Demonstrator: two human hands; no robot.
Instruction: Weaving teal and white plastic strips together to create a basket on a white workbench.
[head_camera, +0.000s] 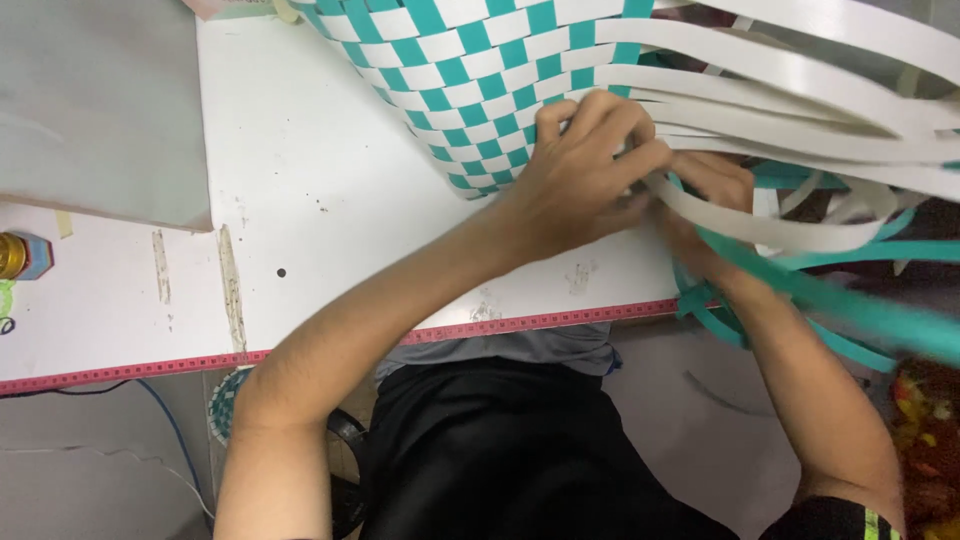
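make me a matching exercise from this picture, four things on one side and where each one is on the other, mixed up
Things:
1. woven basket
2. left hand
3. measuring tape
4. loose white strips

Places:
A. along the table's front edge
B. fanning out to the right
C. top centre, on the white table
D. pressed on the basket's woven edge

Pairs: 1-C, 2-D, 3-A, 4-B
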